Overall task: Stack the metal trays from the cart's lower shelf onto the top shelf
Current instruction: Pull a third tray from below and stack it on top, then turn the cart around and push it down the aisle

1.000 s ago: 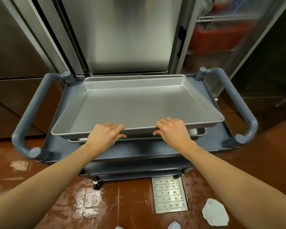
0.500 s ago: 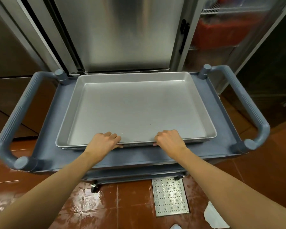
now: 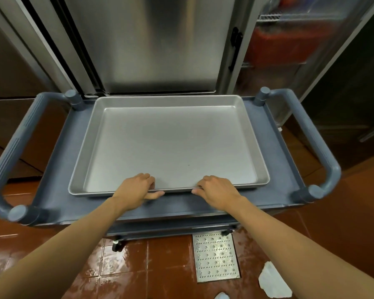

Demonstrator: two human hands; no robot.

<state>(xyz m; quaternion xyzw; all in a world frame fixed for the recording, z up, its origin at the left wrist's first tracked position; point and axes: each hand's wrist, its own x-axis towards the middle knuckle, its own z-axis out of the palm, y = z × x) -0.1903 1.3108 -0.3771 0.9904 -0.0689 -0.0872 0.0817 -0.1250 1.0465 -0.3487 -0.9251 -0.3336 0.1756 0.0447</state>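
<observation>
A large rectangular metal tray (image 3: 171, 143) lies flat on the grey cart's top shelf (image 3: 276, 169), nested on another tray whose rim barely shows beneath it. My left hand (image 3: 136, 189) grips the tray's near rim left of centre, fingers over the edge and thumb stretched along the shelf. My right hand (image 3: 216, 192) holds the same rim right of centre. The lower shelf (image 3: 173, 227) shows only as a dark front edge; what lies on it is hidden.
Thick grey cart handles stand at the left (image 3: 11, 156) and right (image 3: 315, 143). A steel fridge door (image 3: 151, 44) rises right behind the cart. On the wet red tile floor are a perforated drain plate (image 3: 216, 256) and a white scrap (image 3: 273, 281).
The tray was held tilted above the tray beneath it; it has come down and now lies flat and squared on it. Both hands stayed on the near rim.
</observation>
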